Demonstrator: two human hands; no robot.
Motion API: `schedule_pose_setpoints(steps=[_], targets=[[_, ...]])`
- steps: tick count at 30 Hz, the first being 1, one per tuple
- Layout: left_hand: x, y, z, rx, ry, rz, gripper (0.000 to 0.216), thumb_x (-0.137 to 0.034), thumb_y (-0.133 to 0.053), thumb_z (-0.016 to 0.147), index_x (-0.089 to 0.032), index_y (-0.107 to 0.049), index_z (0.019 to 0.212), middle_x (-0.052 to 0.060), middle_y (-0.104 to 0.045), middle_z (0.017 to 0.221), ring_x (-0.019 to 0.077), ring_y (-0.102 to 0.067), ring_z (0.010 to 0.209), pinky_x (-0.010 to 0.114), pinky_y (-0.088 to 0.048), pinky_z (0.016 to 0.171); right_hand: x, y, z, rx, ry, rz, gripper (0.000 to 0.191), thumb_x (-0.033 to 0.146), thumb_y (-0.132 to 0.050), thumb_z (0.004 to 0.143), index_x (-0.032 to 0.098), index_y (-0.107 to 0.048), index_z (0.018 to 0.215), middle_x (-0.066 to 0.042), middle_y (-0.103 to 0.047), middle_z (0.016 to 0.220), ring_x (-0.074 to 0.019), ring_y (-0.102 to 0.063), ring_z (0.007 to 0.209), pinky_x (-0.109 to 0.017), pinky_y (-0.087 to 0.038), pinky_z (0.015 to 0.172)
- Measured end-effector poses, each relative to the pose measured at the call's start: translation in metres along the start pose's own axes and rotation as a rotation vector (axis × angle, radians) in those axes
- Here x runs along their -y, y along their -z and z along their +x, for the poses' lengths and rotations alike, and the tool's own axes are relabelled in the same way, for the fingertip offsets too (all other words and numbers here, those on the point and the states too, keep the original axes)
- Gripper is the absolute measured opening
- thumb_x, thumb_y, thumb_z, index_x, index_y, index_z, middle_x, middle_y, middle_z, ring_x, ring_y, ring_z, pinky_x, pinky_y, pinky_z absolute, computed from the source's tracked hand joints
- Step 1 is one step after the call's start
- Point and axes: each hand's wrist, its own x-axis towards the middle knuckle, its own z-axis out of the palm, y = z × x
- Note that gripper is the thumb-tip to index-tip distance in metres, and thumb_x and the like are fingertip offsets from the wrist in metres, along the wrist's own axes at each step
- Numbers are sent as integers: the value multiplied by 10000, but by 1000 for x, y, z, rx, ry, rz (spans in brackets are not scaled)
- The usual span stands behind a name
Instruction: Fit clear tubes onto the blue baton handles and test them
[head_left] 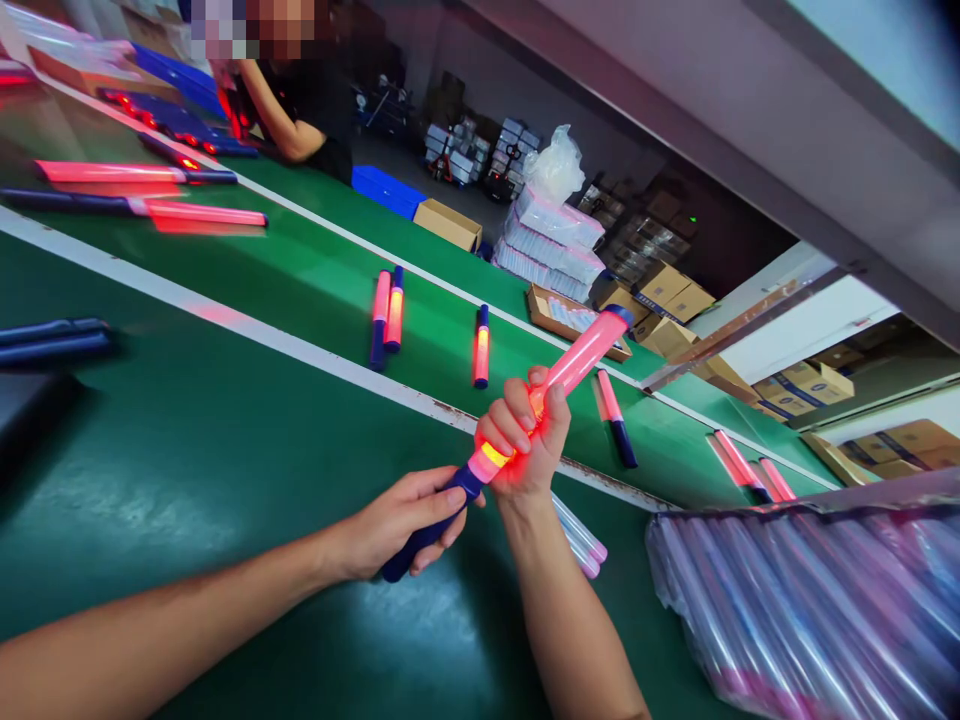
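Observation:
A lit light stick [581, 355] with a pink-red tube and a dark blue handle slants up to the right in front of me. My left hand [420, 520] is closed around its blue handle. Higher up, the fingers of my right hand [521, 430] wrap round the glowing tube, which shines orange near the handle. The stick's far end carries a dark blue cap. Below my right wrist, partly hidden by it, lie clear tubes with pink ends [581, 540] on the green table [300, 500].
Several light sticks lie on the green belt [315, 280] beyond a white rail. A plastic-wrapped bundle of clear tubes [795, 590] stands at right. Dark blue handles [56, 340] lie at left. A co-worker [292, 110] is across the belt, near cartons [450, 225].

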Motion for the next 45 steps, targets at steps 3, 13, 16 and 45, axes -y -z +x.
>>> schedule_pose_setpoints(steps=[3,13,16,45], targets=[[7,0,0,-33,-51,43,430,-614,-592,912,-191,-545,979,-37,-534,718,53,-415,420,195,-285,383,-6,1,-2,10,-1,1,194,407,-643,900,257,-521,914,132,-265,570,-28,-88,378,-123,-167,338],[20,21,-2,-119,-379,739,421,-491,-545,983,-217,-523,1301,42,-650,968,182,-597,832,285,-485,737,27,-26,-14,43,309,-459,277,519,-626,911,285,-542,1033,103,-470,607,-46,-372,357,-181,-393,387],[15,12,-2,-85,-530,716,471,-483,-520,1000,-257,-476,1411,78,-647,1163,218,-606,982,320,-496,871,23,-36,-28,131,314,-458,220,457,-608,943,278,-526,1041,101,-464,594,-49,-343,348,-178,-369,355],[-144,196,-12,-838,-27,1390,338,-324,-642,958,-142,-636,1243,128,-642,1318,279,-600,1234,494,-462,1076,92,197,-88,98,-518,-1789,460,596,-597,742,213,-763,938,-100,-773,854,-306,-748,819,-379,-597,773]])
